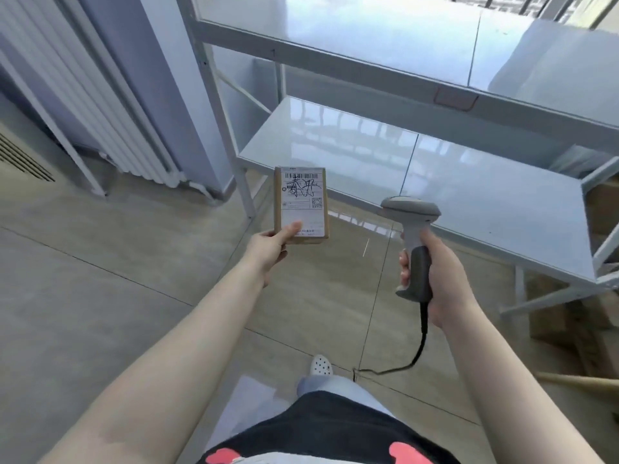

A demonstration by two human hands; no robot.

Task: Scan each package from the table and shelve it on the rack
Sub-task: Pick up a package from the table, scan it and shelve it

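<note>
The package (300, 204), mid-frame, stands lengthwise up the frame, label facing the camera. The left hand (269, 247) pinches its lower corner. The right hand (435, 276) grips the scanner (413, 242), head pointing up-frame.

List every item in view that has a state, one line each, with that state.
Left hand: grips the lower corner of the package, thumb on the label.
Cardboard package: held up off the floor, label facing the camera, black scribble over the barcode.
Right hand: fingers wrapped round the scanner handle.
Barcode scanner: held upright, cable hanging to the floor.
Rack: visible shelf parts bare and glossy.
</note>
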